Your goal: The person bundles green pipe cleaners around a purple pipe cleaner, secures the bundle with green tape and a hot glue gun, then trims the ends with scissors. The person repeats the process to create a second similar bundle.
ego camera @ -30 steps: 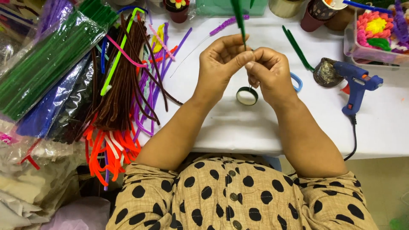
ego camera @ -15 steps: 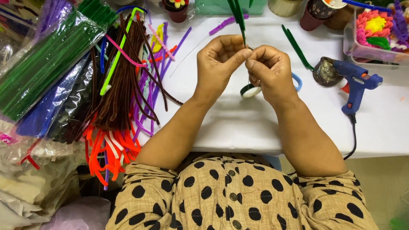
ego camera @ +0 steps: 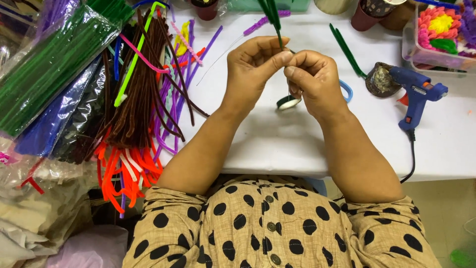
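My left hand point(ego camera: 253, 67) and my right hand point(ego camera: 312, 79) meet above the white table point(ego camera: 277, 144), fingertips pressed together. Both pinch the lower end of a bunch of dark green pipe cleaners point(ego camera: 271, 15) that sticks up and away from me. A small roll of green tape point(ego camera: 288, 102) hangs just under my right hand's fingers, partly hidden by them. Whether the tape is joined to the stems I cannot tell.
A heap of brown, orange, purple and pink pipe cleaners point(ego camera: 139, 99) lies left, beside bagged green ones point(ego camera: 47, 69). A blue glue gun point(ego camera: 416, 92) rests right, cord over the edge. Loose green pipe cleaners point(ego camera: 346, 49), cups point(ego camera: 369, 12) and a clear box of flowers point(ego camera: 439, 34) stand behind.
The tape roll has come up from the table to just beneath my right hand. Both hands stay pinched on the green stems, barely shifted.
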